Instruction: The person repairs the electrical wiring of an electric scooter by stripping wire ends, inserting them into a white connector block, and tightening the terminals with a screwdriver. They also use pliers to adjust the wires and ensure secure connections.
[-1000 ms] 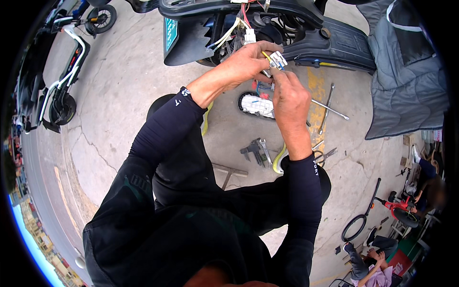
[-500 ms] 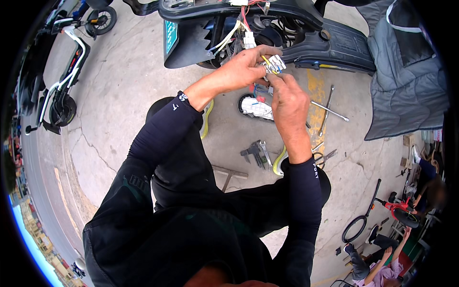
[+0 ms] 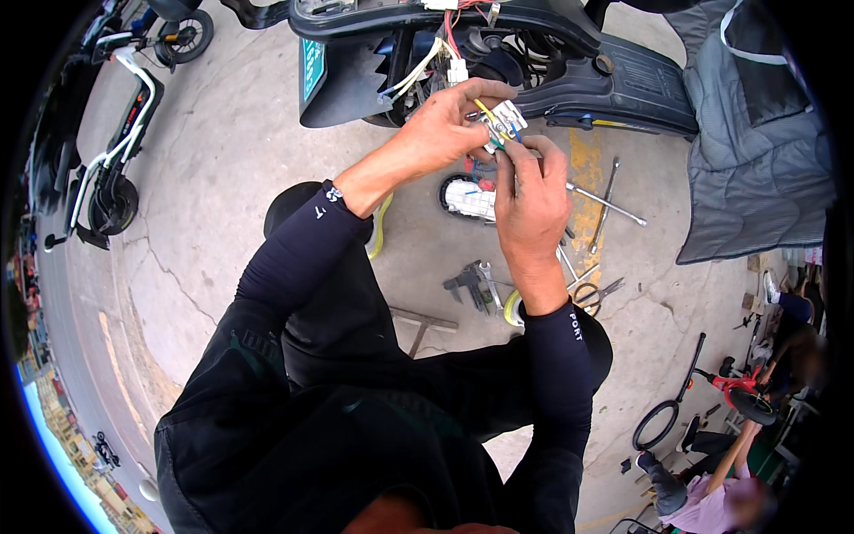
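Between my two hands is a white terminal block (image 3: 509, 116) with metal contacts and yellow, blue and green wires at it. My left hand (image 3: 445, 129) is closed around its left side, thumb and fingers gripping it. Against its lower right side press the fingertips of my right hand (image 3: 534, 191), pinching by the wire ends; which wire they grip is hidden. Just beyond the hands stands a black scooter (image 3: 569, 84) with its body opened. A white connector (image 3: 456, 71) with pale wires (image 3: 416, 76) and red wires hangs from it.
Below the hands lies a white-cased part (image 3: 469, 198). On the concrete are a cross wrench (image 3: 607, 205), scissors (image 3: 598, 295), a spanner (image 3: 491, 287) and a hammer-like tool (image 3: 464, 283). A grey quilted cover (image 3: 756, 178) hangs at right. Another scooter (image 3: 124, 133) stands left; people sit at lower right.
My right hand has shifted slightly down and left, its fingers now more bent at the block. The block shows a little more, with the blue wire clearer. My left hand keeps its hold.
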A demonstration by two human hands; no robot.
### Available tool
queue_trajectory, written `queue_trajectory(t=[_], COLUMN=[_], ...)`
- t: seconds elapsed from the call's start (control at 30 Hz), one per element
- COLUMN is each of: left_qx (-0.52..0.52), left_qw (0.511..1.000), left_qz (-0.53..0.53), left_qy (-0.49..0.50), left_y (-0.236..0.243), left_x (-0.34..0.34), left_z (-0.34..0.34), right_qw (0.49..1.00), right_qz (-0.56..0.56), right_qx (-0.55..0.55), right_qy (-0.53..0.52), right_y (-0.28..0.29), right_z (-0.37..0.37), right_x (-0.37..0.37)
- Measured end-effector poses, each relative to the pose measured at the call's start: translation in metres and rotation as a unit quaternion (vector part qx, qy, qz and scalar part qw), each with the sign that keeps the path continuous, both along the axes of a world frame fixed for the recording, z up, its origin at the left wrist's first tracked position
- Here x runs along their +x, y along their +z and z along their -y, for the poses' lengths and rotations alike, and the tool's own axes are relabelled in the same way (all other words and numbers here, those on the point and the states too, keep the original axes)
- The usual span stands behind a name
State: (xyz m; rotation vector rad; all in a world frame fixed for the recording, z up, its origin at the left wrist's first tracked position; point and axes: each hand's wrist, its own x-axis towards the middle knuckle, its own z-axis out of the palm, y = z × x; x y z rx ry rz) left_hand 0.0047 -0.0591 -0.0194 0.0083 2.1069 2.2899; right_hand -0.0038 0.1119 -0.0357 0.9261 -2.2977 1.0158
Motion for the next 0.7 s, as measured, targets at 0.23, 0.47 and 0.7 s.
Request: queue_trajectory(t=[0.23, 0.47, 0.7], left_qx=[-0.038, -0.016, 0.060], left_qw=[0.999, 0.999, 0.984], left_qz=[-0.021, -0.029, 0.034], left_qy=[-0.018, 0.031, 0.163], left_y=[0.005, -0.008, -0.026], left_x=[0.010, 0.024, 0.052], left_z=[0.011, 0.020, 0.019], right_qw=[0.818, 0.772, 0.741], right_qz=[0.518, 0.572, 0.604], right_qx=[-0.207, -0.230, -0.264], right_qy=[0.142, 0.154, 0.130], right_y=[-0.002, -0.003, -0.010], right_z=[-0.005, 0.011, 0.027], right_x=[-0.029, -0.025, -0.003])
